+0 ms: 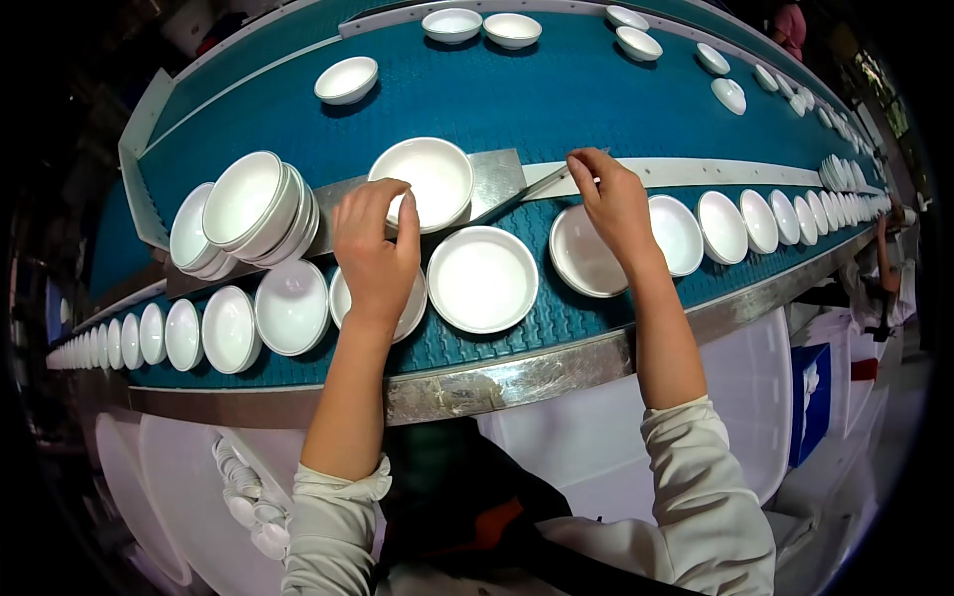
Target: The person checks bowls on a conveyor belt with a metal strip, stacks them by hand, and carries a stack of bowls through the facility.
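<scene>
Notably, left hand [373,248] half-open over a glossy, round-rimmed white bowl [435,177], contact unclear; right hand [616,207] pinching a slim dark rod [519,198].

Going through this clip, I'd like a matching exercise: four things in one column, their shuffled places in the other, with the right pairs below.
1. left hand
2. right hand
3. stacked bowls
4. blue box

A. at the upper end of a thin, dark tool
B. left of both hands
C. far right, below belt level
D. at the rim of a white bowl

Pairs: 1-D, 2-A, 3-B, 4-C
</scene>
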The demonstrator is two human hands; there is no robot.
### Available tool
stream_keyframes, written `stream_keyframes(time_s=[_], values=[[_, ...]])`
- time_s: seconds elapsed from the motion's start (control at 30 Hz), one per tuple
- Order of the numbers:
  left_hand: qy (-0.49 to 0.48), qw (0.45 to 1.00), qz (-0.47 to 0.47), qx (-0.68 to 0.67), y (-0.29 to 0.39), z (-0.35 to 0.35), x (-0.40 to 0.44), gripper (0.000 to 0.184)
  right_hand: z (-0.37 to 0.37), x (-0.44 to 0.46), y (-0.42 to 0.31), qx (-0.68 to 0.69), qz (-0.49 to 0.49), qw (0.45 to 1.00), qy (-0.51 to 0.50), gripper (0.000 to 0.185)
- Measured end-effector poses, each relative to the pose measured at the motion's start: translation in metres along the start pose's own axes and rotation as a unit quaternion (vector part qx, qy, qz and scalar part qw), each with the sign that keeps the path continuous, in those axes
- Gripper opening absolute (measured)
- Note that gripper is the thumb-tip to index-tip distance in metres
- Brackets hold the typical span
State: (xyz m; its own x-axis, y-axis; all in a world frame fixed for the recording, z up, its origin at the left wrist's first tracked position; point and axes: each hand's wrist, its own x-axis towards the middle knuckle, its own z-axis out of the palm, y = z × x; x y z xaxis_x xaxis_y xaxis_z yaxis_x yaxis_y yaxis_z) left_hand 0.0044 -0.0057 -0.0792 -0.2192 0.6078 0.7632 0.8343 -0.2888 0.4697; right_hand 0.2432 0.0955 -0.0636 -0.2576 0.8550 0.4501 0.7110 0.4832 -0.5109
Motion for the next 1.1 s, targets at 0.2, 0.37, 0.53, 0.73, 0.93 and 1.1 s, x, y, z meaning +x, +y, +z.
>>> stream_keyframes(time_s=[0.2, 0.37, 0.53, 0.73, 0.93, 1.1], values=[[0.022, 0.999, -0.022, 0.027, -0.007, 0.004, -0.004, 0.019, 0.006, -0.007, -0.003, 0.011, -0.022, 0.998, -0.049, 0.022], [-0.003, 0.998, 0.013, -0.061, 0.007, 0.002, -0.003, 0.010, 0.008, -0.006, -0.003, -0.007, -0.017, 0.997, -0.078, 0.025], [-0.130, 0.981, 0.046, -0.137, 0.022, 0.001, -0.004, 0.003, 0.001, 0.004, 0.008, 0.021, 0.019, 0.999, -0.034, 0.029], [-0.129, 0.988, 0.079, -0.036, 0.029, 0.001, 0.001, 0.010, 0.004, 0.006, 0.014, -0.014, 0.033, 0.996, -0.077, 0.029], [-0.087, 0.994, 0.050, -0.052, 0.025, 0.000, 0.002, 0.007, 0.008, 0.003, 0.017, -0.032, 0.016, 0.990, -0.133, 0.028], [0.097, 0.993, 0.005, 0.069, -0.009, -0.005, 0.013, 0.016, 0.019, 0.008, 0.021, -0.035, 0.009, 0.997, -0.072, 0.029]])
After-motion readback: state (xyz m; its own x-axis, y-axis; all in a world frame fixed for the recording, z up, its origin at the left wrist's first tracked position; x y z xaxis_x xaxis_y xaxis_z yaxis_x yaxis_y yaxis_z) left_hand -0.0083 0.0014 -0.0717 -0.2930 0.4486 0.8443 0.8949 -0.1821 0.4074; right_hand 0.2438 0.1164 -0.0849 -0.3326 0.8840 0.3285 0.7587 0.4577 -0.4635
